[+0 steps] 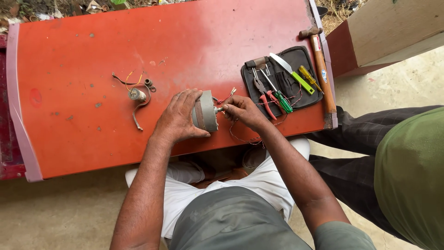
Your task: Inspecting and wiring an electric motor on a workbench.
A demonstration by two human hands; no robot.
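One motor [205, 111], grey w/ a brown band, stands on edge at frame centre on the red table [92, 51]. Left hand [178, 118] cups it from the left side, fingers over the top, thumb underneath near the front edge. Right hand [243, 111] is just right of it, fingertips pinched on the shaft [218, 109] sticking out of the motor's right face. Thin red wires [240, 138] trail from the motor under the right hand toward the table's near edge.

Left of centre: one small capacitor [137, 95] w/ curled leads, apart from the hands.

Right side: one black pouch [303, 60], lying open. In it approx 5 tools: red-handled pliers [266, 95], green screwdriver [280, 97], knife w/ green handle [296, 76], yellow screwdriver [309, 76], plus a metal-headed tool at upper left, kind unclear. One hammer [321, 65] lies beside the pouch along the table's right edge.

Far right of frame: another person's dark trousers [365, 139] and green top.
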